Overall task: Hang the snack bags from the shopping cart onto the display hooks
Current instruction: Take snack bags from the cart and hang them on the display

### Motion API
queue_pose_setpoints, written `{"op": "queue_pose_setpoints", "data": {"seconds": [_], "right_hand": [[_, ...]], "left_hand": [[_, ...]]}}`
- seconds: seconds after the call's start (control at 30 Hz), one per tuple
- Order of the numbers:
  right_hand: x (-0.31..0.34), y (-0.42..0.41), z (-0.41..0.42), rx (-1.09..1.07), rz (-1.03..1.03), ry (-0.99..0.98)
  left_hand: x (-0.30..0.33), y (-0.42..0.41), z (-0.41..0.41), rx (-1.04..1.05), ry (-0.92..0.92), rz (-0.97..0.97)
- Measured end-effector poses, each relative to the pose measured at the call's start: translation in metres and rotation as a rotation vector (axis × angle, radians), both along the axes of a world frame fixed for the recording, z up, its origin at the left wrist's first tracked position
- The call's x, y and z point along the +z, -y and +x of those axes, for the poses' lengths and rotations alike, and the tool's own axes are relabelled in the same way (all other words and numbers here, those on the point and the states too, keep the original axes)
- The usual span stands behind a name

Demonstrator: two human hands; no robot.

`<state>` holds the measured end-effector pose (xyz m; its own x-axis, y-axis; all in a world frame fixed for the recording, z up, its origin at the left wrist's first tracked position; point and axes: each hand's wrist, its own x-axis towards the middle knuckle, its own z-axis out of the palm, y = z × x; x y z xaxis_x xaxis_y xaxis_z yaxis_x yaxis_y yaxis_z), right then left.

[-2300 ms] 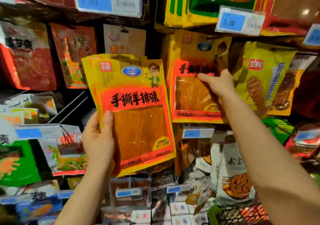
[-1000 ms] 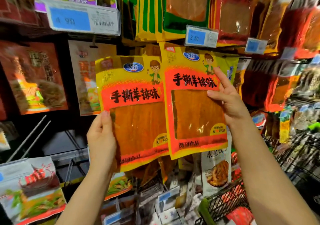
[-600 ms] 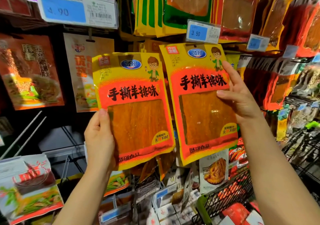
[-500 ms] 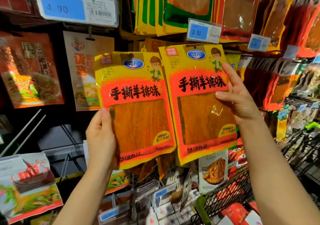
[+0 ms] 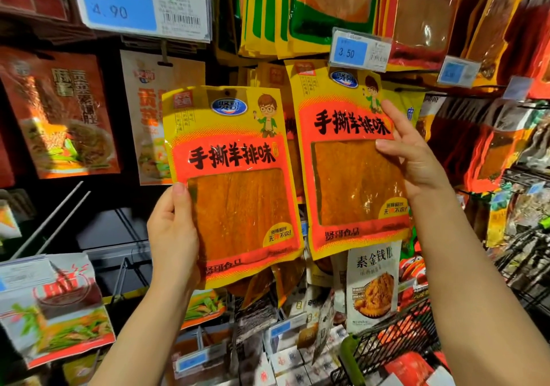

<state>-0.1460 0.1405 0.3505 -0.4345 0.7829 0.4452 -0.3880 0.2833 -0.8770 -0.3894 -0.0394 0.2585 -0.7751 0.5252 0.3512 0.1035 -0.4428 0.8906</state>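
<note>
Down at the bottom right, the black wire shopping cart (image 5: 395, 344) with its green handle, red packets inside. Up from there, the left hand (image 5: 171, 230) grips a yellow-and-red snack bag (image 5: 235, 183) by its lower left edge, thumb across the front; it reads 手撕羊排味, with the 贤哥 logo and a bespectacled cartoon boy up top. Just beside it, the right hand (image 5: 413, 153) pinches a matching second bag (image 5: 348, 162) at its right edge, thumb over the clear window. That bag's top corner sits under the 3.50 price tag (image 5: 360, 50). Further back, at the rack's upper left, a 4.90 tag (image 5: 143, 6). Below, a white pack (image 5: 372, 284) reads 素金钱肚.
</note>
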Motion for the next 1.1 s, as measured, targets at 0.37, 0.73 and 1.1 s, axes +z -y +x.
{"op": "queue_pose_setpoints", "data": {"seconds": [0.37, 0.73, 1.1], "right_hand": [[0.014, -0.010, 0.014, -0.010, -0.113, 0.192], [0.020, -0.025, -0.046, -0.263, -0.119, 0.301], [-0.018, -0.065, -0.100, -0.682, 0.132, 0.589]], "left_hand": [[-0.001, -0.004, 0.004, -0.012, 0.015, 0.009], [-0.009, 0.004, -0.009, 0.176, -0.094, 0.056], [-0.011, 0.021, -0.026, 0.192, -0.028, 0.105]]}}
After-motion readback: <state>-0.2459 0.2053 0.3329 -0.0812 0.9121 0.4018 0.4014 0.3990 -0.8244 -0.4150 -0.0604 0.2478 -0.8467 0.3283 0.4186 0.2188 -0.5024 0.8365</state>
